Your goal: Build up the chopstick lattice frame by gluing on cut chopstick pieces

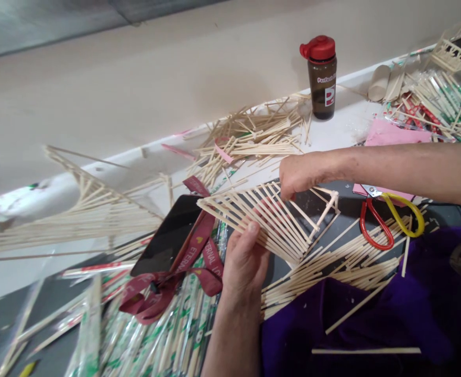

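My left hand (248, 256) grips a framework of thin wooden sticks (267, 217) from below, its thumb on the near side. The sticks lie in a fanned, slatted row, and a small braced end piece juts out to the right. My right hand (298, 175) reaches in from the right, its fingers closed and pointing down at the framework's upper edge. Its fingertips are partly hidden, so what they pinch cannot be made out. Loose wooden sticks (332, 272) lie beneath the framework. Right of it rest scissors (387, 214) with one red and one yellow handle.
A dark bottle (324, 86) with a red lid stands by the wall. Behind my hands is a heap of sticks (250, 139). At left are a phone (165, 235), a red lanyard (147, 301), wrapped chopsticks (171, 335) and a larger stick structure (77, 225). Purple cloth (356, 314) covers my lap.
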A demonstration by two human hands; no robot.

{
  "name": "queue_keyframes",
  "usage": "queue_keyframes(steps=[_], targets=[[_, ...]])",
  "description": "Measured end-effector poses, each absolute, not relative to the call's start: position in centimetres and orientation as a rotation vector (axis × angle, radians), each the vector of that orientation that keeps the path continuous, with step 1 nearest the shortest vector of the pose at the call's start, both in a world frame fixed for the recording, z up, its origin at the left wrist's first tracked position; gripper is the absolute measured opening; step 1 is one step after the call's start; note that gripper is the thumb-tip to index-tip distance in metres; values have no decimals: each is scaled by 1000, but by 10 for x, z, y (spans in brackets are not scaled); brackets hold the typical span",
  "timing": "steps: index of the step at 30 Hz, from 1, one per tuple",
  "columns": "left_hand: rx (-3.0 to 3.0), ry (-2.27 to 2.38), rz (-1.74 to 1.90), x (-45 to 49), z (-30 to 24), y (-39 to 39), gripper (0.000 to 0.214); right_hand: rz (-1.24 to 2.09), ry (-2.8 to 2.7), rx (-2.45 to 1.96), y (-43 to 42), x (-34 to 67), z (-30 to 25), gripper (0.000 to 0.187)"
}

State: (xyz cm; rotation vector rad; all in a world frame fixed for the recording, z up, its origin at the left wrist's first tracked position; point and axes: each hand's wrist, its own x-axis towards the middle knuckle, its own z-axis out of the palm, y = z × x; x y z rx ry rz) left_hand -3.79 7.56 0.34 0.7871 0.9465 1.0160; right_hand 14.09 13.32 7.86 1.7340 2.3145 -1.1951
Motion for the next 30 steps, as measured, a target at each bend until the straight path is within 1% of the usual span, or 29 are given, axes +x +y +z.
queue_keyframes(steps=[5, 8, 14, 20, 25, 30], targets=[[793, 936, 1009, -38, 2, 76, 47, -1150, 2344, 1731, 132, 140, 80, 10], [780, 957, 1015, -38, 2, 75, 49, -1156, 2343, 1717, 132, 140, 80, 10], [763, 969, 1011, -37, 3, 76, 47, -1082, 2377, 1702, 132, 139, 81, 9], [774, 954, 1014, -36, 3, 77, 43, -1078, 2364, 1672, 129, 139, 87, 8], [773, 952, 1011, -36, 3, 77, 42, -1136, 2388, 1683, 129, 141, 84, 14], [730, 970, 1032, -34, 5, 77, 44, -1154, 2364, 1673, 128, 143, 85, 8]])
